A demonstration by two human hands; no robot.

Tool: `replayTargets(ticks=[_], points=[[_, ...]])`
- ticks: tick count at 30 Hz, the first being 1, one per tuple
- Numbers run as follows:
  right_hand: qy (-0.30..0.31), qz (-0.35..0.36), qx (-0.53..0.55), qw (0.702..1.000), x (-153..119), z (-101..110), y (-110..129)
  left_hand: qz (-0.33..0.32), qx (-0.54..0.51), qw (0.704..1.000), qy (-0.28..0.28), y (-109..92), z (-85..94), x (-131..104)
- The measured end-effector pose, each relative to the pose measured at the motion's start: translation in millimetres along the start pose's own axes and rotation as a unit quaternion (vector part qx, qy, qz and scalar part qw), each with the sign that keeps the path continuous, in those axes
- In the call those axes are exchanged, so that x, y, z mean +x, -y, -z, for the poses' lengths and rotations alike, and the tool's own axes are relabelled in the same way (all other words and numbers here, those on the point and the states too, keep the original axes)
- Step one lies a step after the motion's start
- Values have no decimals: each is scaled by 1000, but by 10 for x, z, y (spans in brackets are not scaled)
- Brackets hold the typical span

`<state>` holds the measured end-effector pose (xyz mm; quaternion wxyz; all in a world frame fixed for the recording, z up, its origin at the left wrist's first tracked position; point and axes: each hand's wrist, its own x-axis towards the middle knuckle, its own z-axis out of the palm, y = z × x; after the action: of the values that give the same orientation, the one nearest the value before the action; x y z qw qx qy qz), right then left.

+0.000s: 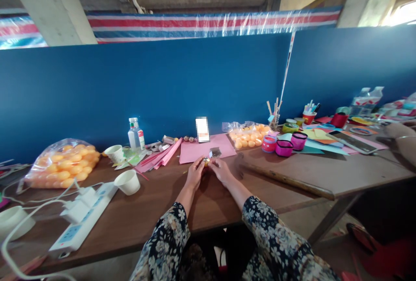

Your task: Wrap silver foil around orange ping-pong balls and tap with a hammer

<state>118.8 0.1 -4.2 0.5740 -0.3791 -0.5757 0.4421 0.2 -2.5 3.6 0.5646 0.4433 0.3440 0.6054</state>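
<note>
Over the brown table, close to the near edge of the pink paper [190,153], my two hands meet. Between their fingertips is a small shiny gold ball [206,162]. My left hand [194,176] pinches it from the left. From the other side, the fingers of my right hand [222,172] close on it; any finer piece there is too small to make out. A small dark, glittery patch [215,152] lies on the pink paper just beyond my right hand. Several shiny balls [188,138] rest behind the paper's left part.
At left are a power strip [89,218] with cables, a paper cup [127,182] and a bag of orange balls [66,164]. Another such bag [248,135] stands behind right. A wooden stick [289,180] lies right, near small pink containers [284,148]. A blue partition [182,81] rises behind.
</note>
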Motion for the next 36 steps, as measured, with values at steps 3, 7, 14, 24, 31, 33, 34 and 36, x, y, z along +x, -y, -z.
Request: replayTargets(ticks=[3, 7, 14, 24, 31, 33, 34, 36], points=[[-8, -1, -3, 1000, -1, 5, -19, -6, 6, 1000, 3, 6, 4, -1], [-6, -3, -4, 1000, 6, 11, -42, -8, 10, 1000, 4, 5, -3, -9], [-16, -12, 4, 1000, -9, -1, 9, -15, 13, 1000, 7, 12, 3, -3], [-43, -26, 11, 999, -34, -20, 90, -28, 24, 999, 20, 80, 59, 38], [-34, -25, 2, 999, -39, -20, 79, -39, 39, 998, 9, 97, 70, 57], [-33, -25, -4, 999, -44, -23, 92, -39, 51, 998, -3, 102, 74, 61], [-37, -26, -10, 999, -45, -25, 97, -39, 53, 998, -6, 105, 76, 64], [-50, -30, -29, 998, -45, -28, 108, -41, 51, 998, 2, 115, 81, 70]])
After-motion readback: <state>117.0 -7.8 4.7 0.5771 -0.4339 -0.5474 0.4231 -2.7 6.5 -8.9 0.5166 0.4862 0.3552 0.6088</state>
